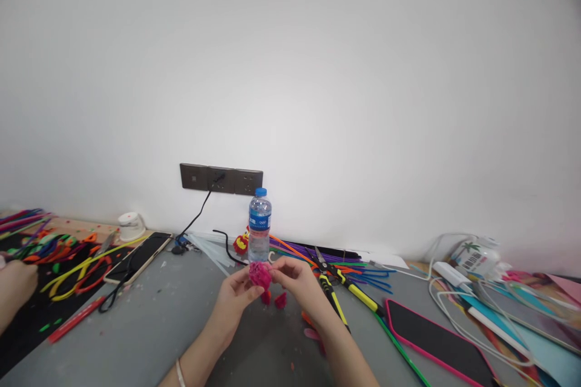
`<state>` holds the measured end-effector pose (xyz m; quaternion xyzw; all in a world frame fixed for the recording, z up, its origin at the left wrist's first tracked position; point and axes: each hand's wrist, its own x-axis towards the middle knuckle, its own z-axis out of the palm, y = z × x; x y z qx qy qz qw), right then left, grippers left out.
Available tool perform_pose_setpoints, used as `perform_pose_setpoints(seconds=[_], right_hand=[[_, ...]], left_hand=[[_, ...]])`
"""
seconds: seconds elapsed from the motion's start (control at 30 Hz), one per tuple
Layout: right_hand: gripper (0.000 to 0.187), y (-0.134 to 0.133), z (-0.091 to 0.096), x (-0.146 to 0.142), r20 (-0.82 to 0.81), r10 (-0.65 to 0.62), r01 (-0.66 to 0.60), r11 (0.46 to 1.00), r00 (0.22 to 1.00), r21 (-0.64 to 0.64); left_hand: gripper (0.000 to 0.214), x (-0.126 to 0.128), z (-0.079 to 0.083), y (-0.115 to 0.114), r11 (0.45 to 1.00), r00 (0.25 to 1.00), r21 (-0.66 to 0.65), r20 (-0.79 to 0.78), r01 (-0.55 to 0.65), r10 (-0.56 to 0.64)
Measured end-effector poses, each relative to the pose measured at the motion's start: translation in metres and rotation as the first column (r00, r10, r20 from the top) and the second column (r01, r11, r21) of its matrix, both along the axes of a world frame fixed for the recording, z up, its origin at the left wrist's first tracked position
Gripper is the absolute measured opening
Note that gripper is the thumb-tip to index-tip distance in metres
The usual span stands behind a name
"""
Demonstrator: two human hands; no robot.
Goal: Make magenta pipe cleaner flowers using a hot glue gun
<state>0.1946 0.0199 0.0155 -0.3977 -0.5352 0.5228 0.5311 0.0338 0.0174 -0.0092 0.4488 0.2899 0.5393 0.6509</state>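
A small magenta fuzzy bundle (259, 274), apparently of bent pipe cleaner, is held up above the grey table between both hands. My left hand (236, 297) pinches it from the left with thumb and fingers. From the right, my right hand (293, 278) has its thumb and fingertips closed on the bundle's edge. Just below lie another small magenta piece (281, 300) and an orange-red bit (265, 297). A water bottle (260, 227) with a blue cap stands right behind. Orange and pink scraps (311, 334) are partly hidden by my right forearm.
Yellow-handled pliers (361, 296) and several pipe cleaners (372, 278) lie at right, near a pink-edged phone (433, 338). Another phone (140, 257), a red pen (76, 319) and scissors (93, 275) are at left, beside another person's hand (18, 287). Cables run along the right.
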Motion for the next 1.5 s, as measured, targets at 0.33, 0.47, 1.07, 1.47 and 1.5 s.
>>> perform_pose_setpoints(seconds=[0.33, 0.47, 1.07, 1.47, 1.5], right_hand=[[0.033, -0.005, 0.011, 0.013, 0.136, -0.060, 0.059, 0.998, 0.989, 0.008], [0.033, -0.009, 0.018, 0.027, 0.161, -0.037, 0.051, 0.995, 0.986, -0.083], [0.036, -0.013, 0.017, 0.024, 0.079, 0.189, -0.164, 0.954, 0.979, -0.249], [0.029, -0.013, 0.018, 0.030, 0.110, 0.181, -0.153, 0.963, 0.977, -0.220], [0.028, -0.014, 0.018, 0.030, 0.108, 0.178, -0.151, 0.963, 0.978, -0.222]], left_hand=[[0.046, -0.006, 0.012, 0.002, 0.999, 0.994, 0.039, -0.108, -0.024, 0.028], [0.040, -0.011, 0.011, 0.008, 0.984, 0.968, 0.061, -0.179, -0.168, 0.176], [0.036, -0.011, 0.004, 0.012, 0.980, 0.953, 0.154, -0.254, -0.128, 0.164], [0.039, -0.007, 0.005, 0.010, 0.994, 0.978, 0.066, -0.181, -0.091, 0.102], [0.037, -0.007, 0.004, 0.010, 0.993, 0.977, 0.080, -0.189, -0.085, 0.099]])
